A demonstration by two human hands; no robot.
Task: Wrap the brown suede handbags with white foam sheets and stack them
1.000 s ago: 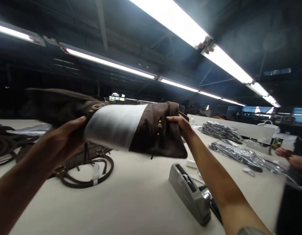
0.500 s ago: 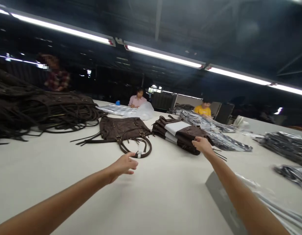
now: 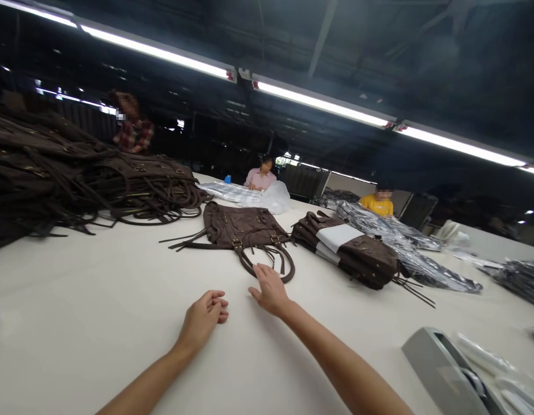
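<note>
A dark brown handbag (image 3: 245, 226) lies flat on the white table (image 3: 120, 300), its round handles toward me. My right hand (image 3: 270, 288) is at the near end of the handles with fingers extended, and covers part of them; whether it touches them I cannot tell. Just left and nearer to me, my left hand (image 3: 204, 316) hovers over the table with fingers loosely curled and nothing in it. To the right lies a stack of brown handbags (image 3: 366, 259) with a white paper band (image 3: 338, 236) around them.
A large heap of brown bags (image 3: 85, 173) fills the left. Plastic-wrapped bags (image 3: 405, 248) lie behind the stack. At the lower right stands a grey dispenser-like box (image 3: 444, 369) beside clear plastic (image 3: 487, 357). Persons in pink (image 3: 260, 177) and yellow (image 3: 376, 203) sit across the table.
My right hand has left the stacked bags and moved left to the single handbag's handles. My left hand has drawn back toward me, its fingers more curled. The view has turned slightly left.
</note>
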